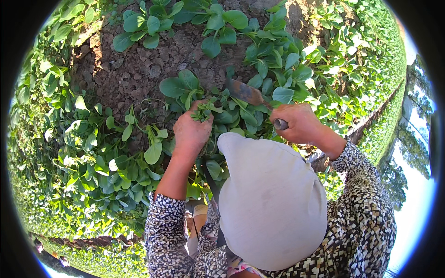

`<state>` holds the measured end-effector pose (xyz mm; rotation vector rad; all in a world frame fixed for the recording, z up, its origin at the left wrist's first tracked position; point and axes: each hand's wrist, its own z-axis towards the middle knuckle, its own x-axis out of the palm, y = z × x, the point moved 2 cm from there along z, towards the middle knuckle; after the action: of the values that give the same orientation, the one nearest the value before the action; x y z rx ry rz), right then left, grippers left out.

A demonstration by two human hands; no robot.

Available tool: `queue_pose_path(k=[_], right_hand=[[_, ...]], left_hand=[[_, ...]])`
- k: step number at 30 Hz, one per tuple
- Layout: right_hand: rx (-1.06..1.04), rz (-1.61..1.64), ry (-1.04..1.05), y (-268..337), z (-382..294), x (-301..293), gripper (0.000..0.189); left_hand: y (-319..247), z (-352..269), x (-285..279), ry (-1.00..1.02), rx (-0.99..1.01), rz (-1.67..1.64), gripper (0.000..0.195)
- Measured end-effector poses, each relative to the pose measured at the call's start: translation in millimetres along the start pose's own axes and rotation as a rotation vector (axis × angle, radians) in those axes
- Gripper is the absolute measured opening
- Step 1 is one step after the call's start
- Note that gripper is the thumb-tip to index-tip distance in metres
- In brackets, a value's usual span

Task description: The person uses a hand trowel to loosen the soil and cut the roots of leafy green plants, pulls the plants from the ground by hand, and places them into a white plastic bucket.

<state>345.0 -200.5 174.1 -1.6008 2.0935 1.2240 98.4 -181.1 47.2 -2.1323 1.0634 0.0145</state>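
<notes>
My left hand (pixel 193 127) is closed around a small bunch of leafy green plants (pixel 205 110), low among the broad-leaved seedlings. A larger rounded-leaf seedling (pixel 179 87) stands just beyond its fingers. My right hand (pixel 295 123) grips the handle (pixel 281 124) of a small hand tool with a flat, rusty metal blade (pixel 245 92). The blade points left over leaves and bare soil, to the right of my left hand. Whether its tip touches the ground, I cannot tell.
Brown, crumbly soil (pixel 139 73) lies beyond my hands. Leafy green seedlings (pixel 149 24) grow at the far side, with dense planting (pixel 104 166) at left and more (pixel 347 62) at right. A pale cap (pixel 273 201) hides part of the near ground.
</notes>
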Motion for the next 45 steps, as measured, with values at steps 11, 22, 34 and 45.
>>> queue_pose_path(k=[11, 22, 34, 45], right_hand=[[-0.049, -0.039, 0.104, -5, 15, -1, 0.009], [-0.010, 0.063, -0.038, -8, 20, 34, 0.010], [-0.088, 0.386, -0.328, 18, 55, -44, 0.006], [-0.249, 0.731, 0.007, 84, 86, 18, 0.007]], left_hand=[[-38, 40, 28, 0.001, 0.303, 0.315, 0.050], [-22, 30, 35, -0.187, 0.343, 0.295, 0.027], [51, -61, -71, -0.371, -0.150, -1.327, 0.033], [201, -516, -149, -1.886, -0.331, -0.625, 0.038]])
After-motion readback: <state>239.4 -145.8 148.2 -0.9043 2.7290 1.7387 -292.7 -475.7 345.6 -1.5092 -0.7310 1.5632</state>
